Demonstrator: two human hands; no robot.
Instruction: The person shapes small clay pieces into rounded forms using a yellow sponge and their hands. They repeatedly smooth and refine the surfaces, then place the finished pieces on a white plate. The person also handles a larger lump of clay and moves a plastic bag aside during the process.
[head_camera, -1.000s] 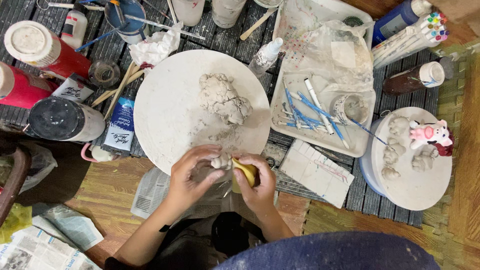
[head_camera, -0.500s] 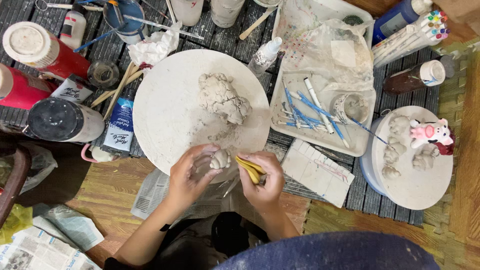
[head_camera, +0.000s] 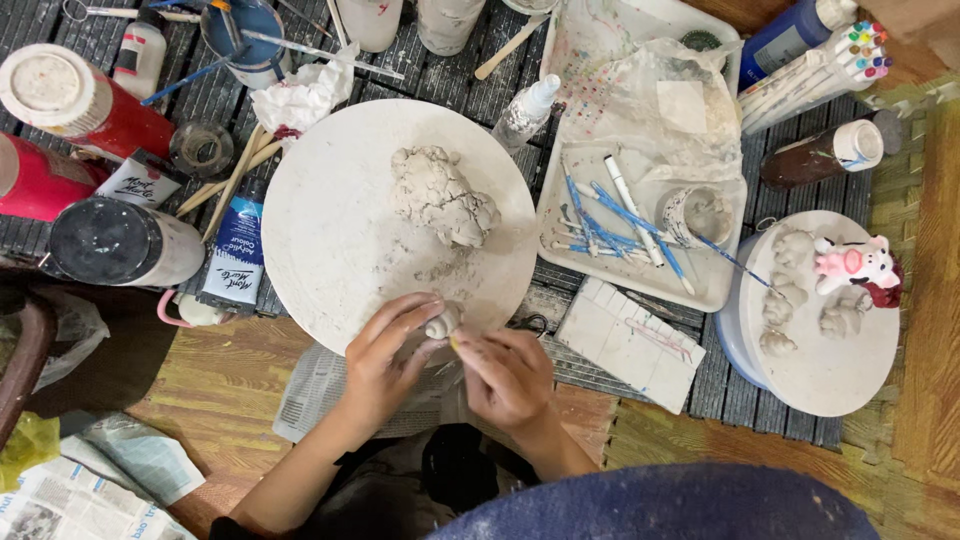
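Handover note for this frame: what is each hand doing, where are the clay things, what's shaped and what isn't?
Left hand: fingers pinch a small clay piece at the near edge of the round white board.
Right hand: closed on a small yellow tool, only its tip visible, touching the piece.
Clay lump: rough and unshaped, in the middle of the board.
Done: several small clay shapes sit on the round stand to the right, beside a pink and white figurine.
Left: the held piece is in hand; the lump is unshaped.
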